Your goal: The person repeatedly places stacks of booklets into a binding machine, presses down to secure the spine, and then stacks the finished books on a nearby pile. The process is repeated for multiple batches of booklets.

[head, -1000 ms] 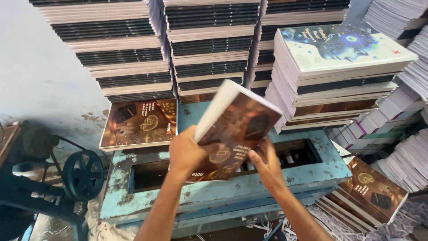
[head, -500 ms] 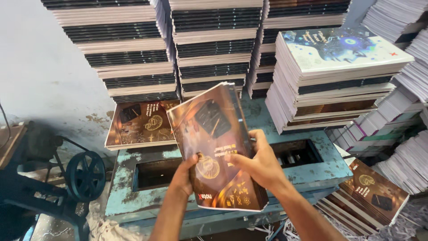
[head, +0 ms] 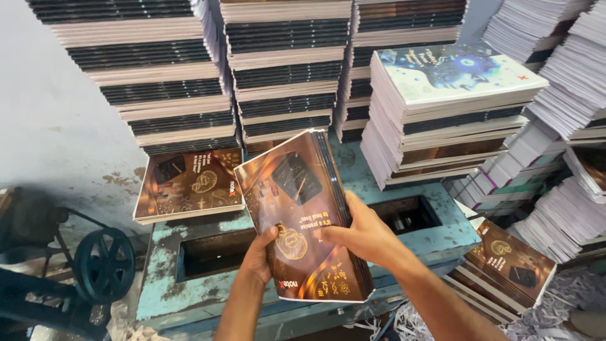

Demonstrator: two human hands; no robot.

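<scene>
At far left stands a black wheel (head: 104, 265), partly cut off, beside a brown notebook pile (head: 188, 185) lying flat on the worn blue surface (head: 158, 297). The left hand (head: 260, 256) is clamped under the held bundle of notebooks (head: 303, 215), and the right hand (head: 361, 235) is closed on its right edge, seemingly to keep the copies squared. Tall stacks (head: 284, 69) behind hide the wall, and the surface's dark openings show nothing clear.

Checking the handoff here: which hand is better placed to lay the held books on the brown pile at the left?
Probably the left hand: it grips the books on the side nearer that pile.
</scene>
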